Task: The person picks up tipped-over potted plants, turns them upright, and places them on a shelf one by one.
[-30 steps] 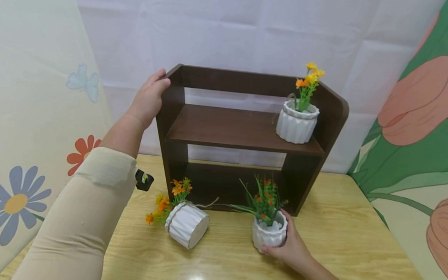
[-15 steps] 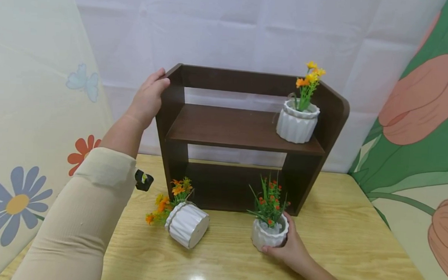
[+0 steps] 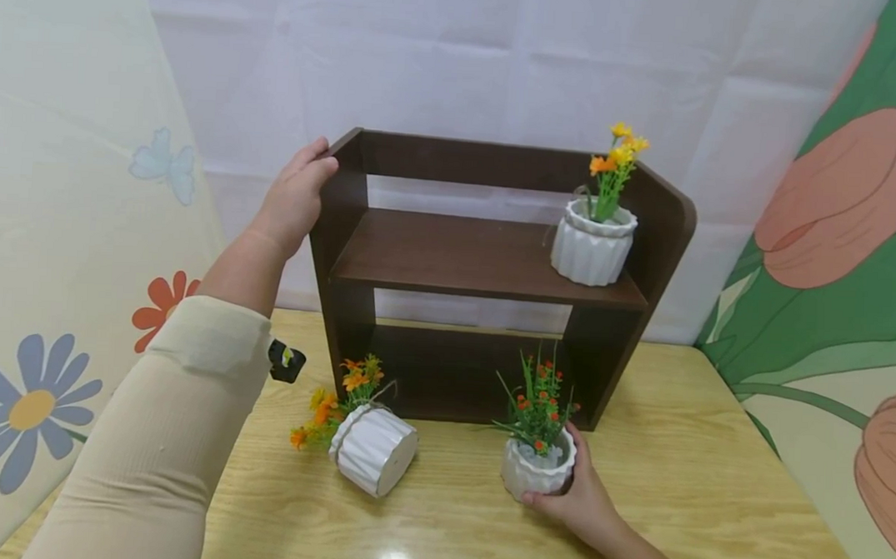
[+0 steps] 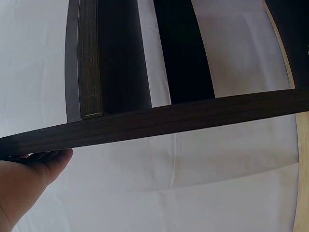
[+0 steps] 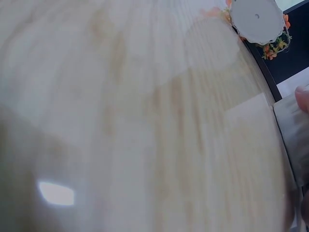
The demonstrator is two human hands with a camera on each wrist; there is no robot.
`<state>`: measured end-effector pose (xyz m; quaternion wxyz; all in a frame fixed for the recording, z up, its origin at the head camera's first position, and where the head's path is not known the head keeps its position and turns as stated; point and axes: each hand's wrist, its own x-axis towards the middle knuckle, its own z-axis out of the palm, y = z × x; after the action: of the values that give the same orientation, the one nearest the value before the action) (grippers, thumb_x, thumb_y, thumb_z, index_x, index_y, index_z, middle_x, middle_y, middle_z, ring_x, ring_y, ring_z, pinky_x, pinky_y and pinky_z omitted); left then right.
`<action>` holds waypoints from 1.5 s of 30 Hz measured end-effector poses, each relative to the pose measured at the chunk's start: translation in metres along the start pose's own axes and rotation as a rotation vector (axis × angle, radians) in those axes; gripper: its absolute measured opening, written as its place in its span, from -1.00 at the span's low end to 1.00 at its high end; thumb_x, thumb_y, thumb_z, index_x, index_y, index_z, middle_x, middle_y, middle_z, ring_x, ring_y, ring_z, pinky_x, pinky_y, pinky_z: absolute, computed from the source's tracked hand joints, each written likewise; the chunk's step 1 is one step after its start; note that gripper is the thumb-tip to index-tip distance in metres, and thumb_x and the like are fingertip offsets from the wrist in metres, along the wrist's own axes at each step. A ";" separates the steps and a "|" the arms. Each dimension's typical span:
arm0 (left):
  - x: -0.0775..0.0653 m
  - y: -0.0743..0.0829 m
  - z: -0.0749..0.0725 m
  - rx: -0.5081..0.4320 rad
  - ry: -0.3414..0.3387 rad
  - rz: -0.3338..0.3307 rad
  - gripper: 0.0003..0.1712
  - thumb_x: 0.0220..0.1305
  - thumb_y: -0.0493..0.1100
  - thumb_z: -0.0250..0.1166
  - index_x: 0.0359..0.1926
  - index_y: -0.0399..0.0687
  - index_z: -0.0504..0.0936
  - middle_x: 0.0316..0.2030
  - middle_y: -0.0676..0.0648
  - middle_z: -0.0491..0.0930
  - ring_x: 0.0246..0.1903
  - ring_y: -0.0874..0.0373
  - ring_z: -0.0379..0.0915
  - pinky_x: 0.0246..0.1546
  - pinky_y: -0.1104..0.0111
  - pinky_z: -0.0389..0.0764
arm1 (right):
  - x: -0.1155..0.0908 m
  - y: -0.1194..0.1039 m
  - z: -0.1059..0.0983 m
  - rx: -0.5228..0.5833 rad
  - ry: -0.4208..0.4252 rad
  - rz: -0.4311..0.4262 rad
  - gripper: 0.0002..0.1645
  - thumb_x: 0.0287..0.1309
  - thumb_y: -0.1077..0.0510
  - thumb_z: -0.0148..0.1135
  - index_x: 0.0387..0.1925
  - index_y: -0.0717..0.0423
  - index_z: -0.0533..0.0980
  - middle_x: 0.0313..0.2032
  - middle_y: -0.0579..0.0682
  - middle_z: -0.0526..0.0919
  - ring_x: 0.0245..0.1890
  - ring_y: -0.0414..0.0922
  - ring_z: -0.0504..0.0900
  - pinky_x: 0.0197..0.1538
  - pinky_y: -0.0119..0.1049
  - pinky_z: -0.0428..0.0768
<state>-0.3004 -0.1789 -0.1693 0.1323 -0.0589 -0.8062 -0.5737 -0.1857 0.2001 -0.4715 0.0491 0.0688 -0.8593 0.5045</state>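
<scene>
My left hand (image 3: 292, 199) rests against the outside of the left side panel of a dark brown two-tier shelf (image 3: 449, 250), near its top. In the left wrist view its fingers (image 4: 57, 165) touch the panel from outside. My right hand (image 3: 584, 498) grips a white fluted flowerpot (image 3: 533, 477) from its right side, fingers behind and thumb in front. Green leaves and small red flowers (image 3: 540, 400) rise from this upright pot, which stands before the shelf. At the right wrist view's edge only a strip of the pot (image 5: 294, 133) and some fingertips show.
A second white flowerpot (image 3: 373, 450) lies tipped over on the wooden table (image 3: 680, 456), its orange flowers pointing left. Another, with yellow flowers, stands upright on the upper tier's right end (image 3: 592, 248). A small black object (image 3: 285, 362) appears beside my left sleeve.
The red-flowered plant has turned slightly in my right hand: its long leaves pointed left a second ago and stand more upright now. My left hand has kept its place.
</scene>
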 end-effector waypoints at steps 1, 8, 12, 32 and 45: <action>0.000 0.000 0.000 0.000 -0.001 0.000 -0.29 0.51 0.11 -0.24 0.57 0.09 -0.13 0.57 -0.01 -0.12 0.53 0.08 -0.19 0.53 0.17 -0.11 | 0.000 0.000 0.000 0.004 0.005 -0.003 0.46 -0.43 0.17 0.68 0.47 0.15 -0.06 0.29 0.41 0.35 0.27 0.33 0.37 0.32 0.29 0.25; 0.000 0.000 0.000 -0.006 -0.005 0.000 -0.29 0.51 0.11 -0.24 0.57 0.09 -0.14 0.57 -0.02 -0.13 0.53 0.07 -0.20 0.53 0.15 -0.12 | -0.003 -0.001 0.005 0.047 0.044 -0.006 0.48 -0.43 0.20 0.68 0.48 0.18 -0.07 0.36 0.41 0.25 0.29 0.33 0.33 0.34 0.29 0.21; -0.001 0.000 0.000 -0.005 -0.003 0.000 -0.28 0.50 0.11 -0.24 0.57 0.09 -0.13 0.57 -0.02 -0.13 0.53 0.07 -0.20 0.53 0.16 -0.12 | -0.003 -0.001 0.009 0.061 0.053 0.022 0.49 -0.44 0.20 0.69 0.48 0.17 -0.07 0.35 0.40 0.27 0.30 0.33 0.32 0.35 0.27 0.21; -0.003 0.001 0.000 0.000 -0.012 0.000 -0.28 0.51 0.12 -0.25 0.57 0.09 -0.16 0.58 -0.01 -0.16 0.54 0.08 -0.26 0.53 0.13 -0.15 | -0.003 -0.010 0.013 0.067 0.094 0.086 0.42 -0.45 0.18 0.68 0.46 0.04 0.02 0.28 0.29 0.40 0.23 0.21 0.44 0.29 0.17 0.36; -0.001 -0.001 -0.001 -0.008 -0.002 -0.001 -0.29 0.50 0.12 -0.22 0.57 0.12 -0.11 0.57 -0.02 -0.11 0.53 0.08 -0.19 0.52 0.15 -0.10 | -0.002 -0.054 0.002 0.069 0.095 0.086 0.45 -0.40 0.14 0.68 0.49 -0.03 -0.03 0.35 0.24 0.31 0.29 0.24 0.37 0.29 0.27 0.34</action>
<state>-0.2993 -0.1795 -0.1700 0.1311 -0.0597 -0.8041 -0.5767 -0.1752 0.1728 -0.4260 0.0656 0.0096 -0.8402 0.5382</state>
